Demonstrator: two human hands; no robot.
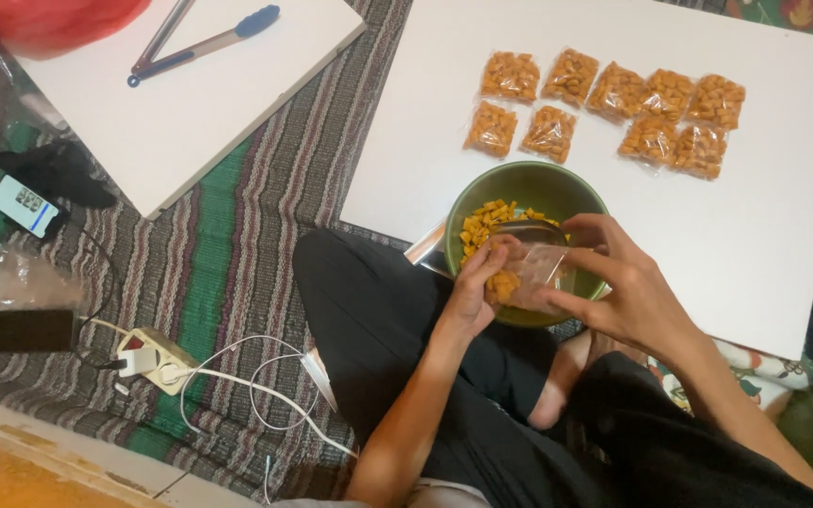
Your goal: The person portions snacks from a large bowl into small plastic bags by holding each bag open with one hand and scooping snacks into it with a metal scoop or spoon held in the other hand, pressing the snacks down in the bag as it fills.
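Observation:
A green bowl with orange snack pieces sits at the near edge of a white board. Over the bowl, my left hand and my right hand both pinch a small clear plastic bag holding a few orange pieces at its left corner. A metal spoon handle sticks out from the bowl's left side. Several filled clear bags of the same orange snack lie in two rows farther back on the board.
A second white board with two pens lies at upper left on a striped mat. A phone, a dark device, a power strip and white cables lie at left. My crossed legs are below the bowl.

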